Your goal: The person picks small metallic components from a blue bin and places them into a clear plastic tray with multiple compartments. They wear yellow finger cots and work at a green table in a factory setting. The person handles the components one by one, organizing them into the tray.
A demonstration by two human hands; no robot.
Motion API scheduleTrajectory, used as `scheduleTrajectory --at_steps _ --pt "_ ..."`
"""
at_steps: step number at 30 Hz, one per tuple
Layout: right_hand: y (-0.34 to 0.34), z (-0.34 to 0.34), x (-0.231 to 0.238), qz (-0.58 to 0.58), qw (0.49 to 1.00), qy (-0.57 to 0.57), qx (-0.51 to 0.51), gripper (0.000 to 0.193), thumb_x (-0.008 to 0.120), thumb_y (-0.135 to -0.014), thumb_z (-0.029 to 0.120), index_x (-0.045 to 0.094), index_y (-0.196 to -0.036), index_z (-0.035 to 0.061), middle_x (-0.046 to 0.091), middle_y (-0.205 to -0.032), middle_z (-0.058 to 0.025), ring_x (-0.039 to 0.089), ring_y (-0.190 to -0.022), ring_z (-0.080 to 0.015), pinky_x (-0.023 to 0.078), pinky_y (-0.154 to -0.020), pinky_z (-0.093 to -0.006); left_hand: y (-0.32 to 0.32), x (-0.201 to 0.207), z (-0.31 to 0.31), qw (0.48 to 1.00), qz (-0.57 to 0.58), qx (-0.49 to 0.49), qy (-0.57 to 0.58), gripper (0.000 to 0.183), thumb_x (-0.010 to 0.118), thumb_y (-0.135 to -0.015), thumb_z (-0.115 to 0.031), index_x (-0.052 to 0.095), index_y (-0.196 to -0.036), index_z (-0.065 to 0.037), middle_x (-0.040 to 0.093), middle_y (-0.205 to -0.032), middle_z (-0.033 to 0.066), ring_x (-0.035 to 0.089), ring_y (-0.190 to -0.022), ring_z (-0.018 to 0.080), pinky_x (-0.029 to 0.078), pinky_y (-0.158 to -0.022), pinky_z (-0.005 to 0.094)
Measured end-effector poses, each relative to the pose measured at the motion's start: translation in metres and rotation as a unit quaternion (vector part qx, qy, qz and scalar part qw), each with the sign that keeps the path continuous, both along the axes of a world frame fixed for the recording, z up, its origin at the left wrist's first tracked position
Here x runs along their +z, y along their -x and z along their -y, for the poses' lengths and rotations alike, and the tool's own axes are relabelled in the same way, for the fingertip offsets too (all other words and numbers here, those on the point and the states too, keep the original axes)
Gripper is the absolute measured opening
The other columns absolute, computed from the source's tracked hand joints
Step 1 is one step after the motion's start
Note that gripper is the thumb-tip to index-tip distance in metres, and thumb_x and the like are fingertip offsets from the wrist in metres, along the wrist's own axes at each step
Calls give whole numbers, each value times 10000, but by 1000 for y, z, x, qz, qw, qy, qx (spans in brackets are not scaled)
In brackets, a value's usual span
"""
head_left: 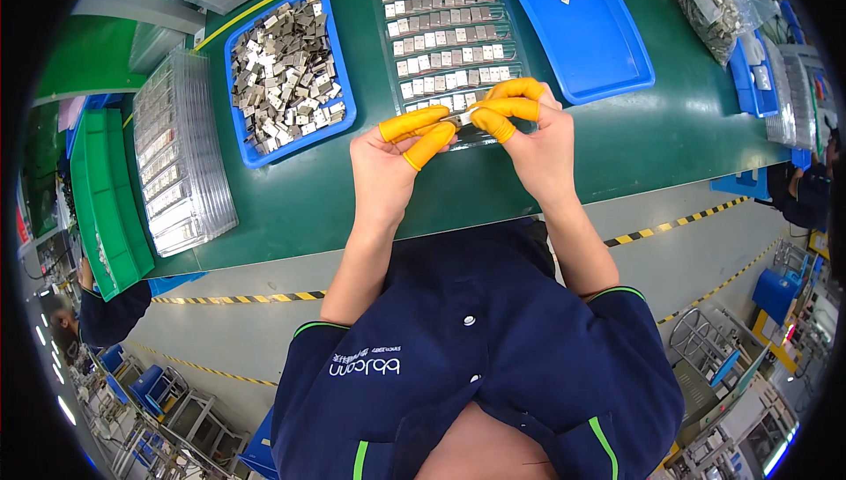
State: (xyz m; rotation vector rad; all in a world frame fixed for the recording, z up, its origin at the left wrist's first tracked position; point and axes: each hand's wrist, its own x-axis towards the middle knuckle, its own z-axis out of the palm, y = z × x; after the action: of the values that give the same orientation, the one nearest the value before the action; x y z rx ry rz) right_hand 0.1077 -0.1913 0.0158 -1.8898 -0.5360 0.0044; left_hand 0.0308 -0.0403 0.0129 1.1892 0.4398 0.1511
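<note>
My left hand [388, 158] and my right hand [539, 132] meet over the near end of a transparent plastic tray [385, 48]. Yellow finger cots cover the thumbs and some fingers of both. Pinched between the fingertips is a small silvery metal part [457, 118]; its exact kind is too small to tell. Both hands are closed on it. Beneath and beyond them, the transparent tray carries rows of small grey and white rectangular parts [449, 37]. The fingers partly hide its nearest row.
Left of the hands, a blue tray [349, 114] is heaped with similar small parts [286, 70]. Another blue tray [608, 57] on the right has several white pieces. Stacked transparent trays [181, 154], a green bin [110, 198] and a bag of parts [705, 9] stand around the green table [300, 203].
</note>
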Motion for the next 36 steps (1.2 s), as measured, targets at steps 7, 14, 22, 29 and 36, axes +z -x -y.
scheduleTrajectory --at_steps 7,14,22,29,36 --pt "0 0 -1 -20 1000 -4 -4 111 749 -662 116 714 -765 94 643 -834 -9 535 -826 -184 392 -739 -312 1 2 -5 1000 0 7 -4 273 681 -765 -3 612 -1015 82 658 -901 150 657 -757 197 533 -720 274" --pt "7 -5 0 12 1000 14 -6 112 755 -662 128 712 -759 92 640 -825 -11 536 -829 -187 368 -754 -313 3 3 -6 999 -7 -12 -36 260 681 -764 -1 620 -1002 85 659 -901 152 657 -763 197 534 -721 276" --pt "4 -2 -5 -68 996 -59 2 110 741 -669 71 705 -772 57 638 -817 -32 553 -810 -195 421 -736 -309 3 4 -7 1000 -13 -19 -13 260 669 -771 10 609 -1009 96 657 -897 162 656 -762 196 533 -721 273" --pt "6 1 -1 7 1000 13 13 120 746 -665 75 704 -777 65 638 -816 -34 555 -818 -196 420 -742 -312 5 -1 -7 999 -13 -36 -32 257 671 -770 8 612 -1004 95 658 -893 157 655 -765 190 533 -723 271" --pt "6 9 -13 -206 962 -134 118 177 766 -640 93 702 -802 59 620 -779 3 533 -752 -112 379 -673 -225 9 1 -12 995 -13 -94 10 249 686 -739 28 632 -976 82 663 -855 151 655 -743 184 534 -701 267"
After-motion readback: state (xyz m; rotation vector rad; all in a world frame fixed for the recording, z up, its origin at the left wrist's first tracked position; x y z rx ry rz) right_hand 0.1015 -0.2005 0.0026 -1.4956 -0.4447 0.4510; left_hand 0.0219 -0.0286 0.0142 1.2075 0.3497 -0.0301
